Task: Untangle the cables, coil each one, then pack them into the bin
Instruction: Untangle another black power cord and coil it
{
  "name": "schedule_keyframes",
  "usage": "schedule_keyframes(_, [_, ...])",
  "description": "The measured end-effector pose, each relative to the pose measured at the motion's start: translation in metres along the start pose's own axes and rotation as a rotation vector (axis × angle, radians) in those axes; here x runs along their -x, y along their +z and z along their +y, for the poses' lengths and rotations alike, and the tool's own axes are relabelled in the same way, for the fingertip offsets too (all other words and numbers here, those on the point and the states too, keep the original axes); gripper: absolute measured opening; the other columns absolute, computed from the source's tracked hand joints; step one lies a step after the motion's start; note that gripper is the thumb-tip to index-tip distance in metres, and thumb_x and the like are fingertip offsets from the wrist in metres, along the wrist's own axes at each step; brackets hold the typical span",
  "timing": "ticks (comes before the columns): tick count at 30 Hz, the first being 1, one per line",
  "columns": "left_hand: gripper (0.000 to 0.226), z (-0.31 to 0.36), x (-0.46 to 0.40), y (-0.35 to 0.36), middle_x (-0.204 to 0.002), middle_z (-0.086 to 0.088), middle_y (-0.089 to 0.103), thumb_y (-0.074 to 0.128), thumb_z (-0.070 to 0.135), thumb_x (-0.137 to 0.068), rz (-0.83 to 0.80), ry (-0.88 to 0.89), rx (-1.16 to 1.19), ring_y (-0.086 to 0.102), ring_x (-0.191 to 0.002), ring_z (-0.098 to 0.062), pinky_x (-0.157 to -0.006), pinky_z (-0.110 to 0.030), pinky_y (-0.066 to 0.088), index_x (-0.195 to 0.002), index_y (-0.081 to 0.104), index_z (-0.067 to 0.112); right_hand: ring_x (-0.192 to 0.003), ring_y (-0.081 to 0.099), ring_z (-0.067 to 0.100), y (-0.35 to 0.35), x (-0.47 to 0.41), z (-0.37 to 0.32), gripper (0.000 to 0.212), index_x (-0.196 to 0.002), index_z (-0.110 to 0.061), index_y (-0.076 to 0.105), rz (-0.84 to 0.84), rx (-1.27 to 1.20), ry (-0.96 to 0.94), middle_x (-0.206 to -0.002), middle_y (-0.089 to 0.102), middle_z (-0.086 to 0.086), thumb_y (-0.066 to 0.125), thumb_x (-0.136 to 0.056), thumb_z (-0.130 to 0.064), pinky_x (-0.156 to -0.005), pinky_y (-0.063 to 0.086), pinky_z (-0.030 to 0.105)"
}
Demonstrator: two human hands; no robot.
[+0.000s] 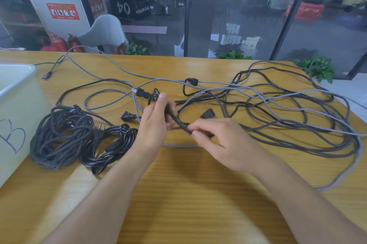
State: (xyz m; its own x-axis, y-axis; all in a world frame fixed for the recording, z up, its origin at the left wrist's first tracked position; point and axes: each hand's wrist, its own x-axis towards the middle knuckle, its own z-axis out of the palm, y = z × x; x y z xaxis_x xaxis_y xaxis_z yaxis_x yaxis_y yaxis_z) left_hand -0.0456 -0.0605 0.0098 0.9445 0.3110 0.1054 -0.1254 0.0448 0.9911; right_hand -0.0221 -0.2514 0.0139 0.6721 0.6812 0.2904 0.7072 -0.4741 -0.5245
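Both hands clamp one black cable (179,122): left hand (156,122) anchoring, right hand (214,138) pinching, probably to feed a loop. Finished coils (59,140) wait at nine o'clock beside the bin (17,92).

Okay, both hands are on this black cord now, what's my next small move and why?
Probably draw the black cord hand over hand toward you: the left hand grips its end, the right hand pinches it further along, and the rest still runs into the tangle.
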Motion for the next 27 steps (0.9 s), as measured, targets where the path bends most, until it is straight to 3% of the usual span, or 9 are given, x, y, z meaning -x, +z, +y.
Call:
schedule_keyframes(5, [0.045, 0.008, 0.004, 0.001, -0.07, -0.003, 0.038, 0.035, 0.04, -0.112, -0.237, -0.195, 0.431, 0.038, -0.06, -0.02, -0.061, -0.031, 0.034, -0.077, 0.047, 0.015, -0.073, 0.06, 0.017, 0.012, -0.001, -0.005, 0.021, -0.125, -0.026, 0.066, -0.218, -0.218, -0.04, -0.077, 0.064, -0.013, 0.055, -0.107, -0.023, -0.066, 0.042, 0.02])
schedule_keyframes(7, [0.043, 0.013, 0.007, 0.001, -0.068, -0.002, 0.036, 0.037, 0.039, -0.111, -0.318, -0.232, 0.522, 0.037, -0.058, -0.018, -0.06, -0.03, 0.033, -0.076, 0.046, 0.016, -0.07, 0.058, 0.015, 0.011, -0.002, -0.004, 0.015, -0.11, -0.03, 0.066, -0.259, -0.224, -0.044, -0.078, 0.065, -0.008, 0.054, -0.108, -0.022, -0.064, 0.037, 0.015])
schedule_keyframes(9, [0.042, 0.016, 0.009, 0.0, -0.065, 0.001, 0.033, 0.038, 0.037, -0.11, -0.381, -0.238, 0.527, 0.034, -0.054, -0.017, -0.057, -0.028, 0.035, -0.074, 0.045, 0.017, -0.065, 0.056, 0.013, 0.01, -0.002, -0.002, 0.023, -0.092, -0.027, 0.066, -0.312, -0.19, -0.02, -0.077, 0.067, -0.006, 0.051, -0.109, -0.026, -0.062, 0.039, 0.019])
schedule_keyframes(11, [0.04, 0.02, 0.012, -0.001, -0.063, 0.003, 0.031, 0.039, 0.037, -0.108, -0.462, -0.241, 0.498, 0.03, -0.049, -0.014, -0.054, -0.027, 0.035, -0.073, 0.045, 0.018, -0.061, 0.057, 0.014, 0.012, -0.003, 0.002, 0.032, -0.087, -0.022, 0.071, -0.348, -0.141, 0.026, -0.071, 0.068, -0.006, 0.051, -0.109, -0.036, -0.062, 0.044, 0.025])
schedule_keyframes(14, [0.041, 0.022, 0.014, -0.003, -0.058, 0.008, 0.028, 0.039, 0.036, -0.105, -0.557, -0.268, 0.52, 0.02, -0.046, -0.01, -0.048, -0.024, 0.025, -0.068, 0.044, 0.021, -0.058, 0.058, 0.014, 0.011, -0.007, 0.013, 0.056, -0.074, -0.021, 0.07, -0.302, 0.004, 0.093, -0.06, 0.064, -0.003, 0.05, -0.098, -0.067, -0.061, 0.045, 0.027])
schedule_keyframes(17, [0.043, 0.023, 0.012, -0.006, -0.054, 0.011, 0.027, 0.043, 0.039, -0.102, -0.611, -0.28, 0.499, 0.013, -0.049, -0.011, -0.047, -0.024, 0.018, -0.062, 0.043, 0.024, -0.061, 0.054, 0.013, -0.001, -0.011, 0.034, 0.077, -0.073, -0.024, 0.068, -0.23, 0.201, 0.164, -0.061, 0.061, -0.002, 0.037, -0.077, -0.094, -0.059, 0.039, 0.029])
schedule_keyframes(20, [0.042, 0.026, 0.009, -0.015, -0.052, 0.011, 0.026, 0.044, 0.039, -0.099, -0.615, -0.252, 0.374, 0.013, -0.047, -0.01, -0.045, -0.023, 0.018, -0.059, 0.042, 0.025, -0.081, 0.052, 0.008, -0.021, -0.006, 0.059, 0.066, -0.079, -0.034, 0.069, -0.151, 0.265, 0.254, -0.07, 0.063, -0.008, 0.04, -0.078, -0.094, -0.072, 0.04, 0.032])
schedule_keyframes(22, [0.043, 0.028, 0.008, -0.02, -0.051, 0.012, 0.026, 0.041, 0.038, -0.099, -0.607, -0.217, 0.306, 0.014, -0.047, -0.009, -0.045, -0.023, 0.017, -0.058, 0.041, 0.025, -0.085, 0.052, 0.011, -0.037, -0.001, 0.07, 0.054, -0.083, -0.035, 0.07, -0.08, 0.294, 0.312, -0.074, 0.062, -0.012, 0.045, -0.085, -0.084, -0.08, 0.036, 0.033])
schedule_keyframes(27, [0.043, 0.029, 0.01, -0.02, -0.05, 0.013, 0.027, 0.039, 0.038, -0.099, -0.648, -0.232, 0.277, 0.012, -0.048, -0.01, -0.043, -0.021, 0.019, -0.057, 0.04, 0.026, -0.088, 0.056, 0.009, -0.059, 0.004, 0.076, 0.044, -0.083, -0.034, 0.073, -0.018, 0.231, 0.309, -0.084, 0.064, -0.01, 0.049, -0.088, -0.07, -0.078, 0.041, 0.037])
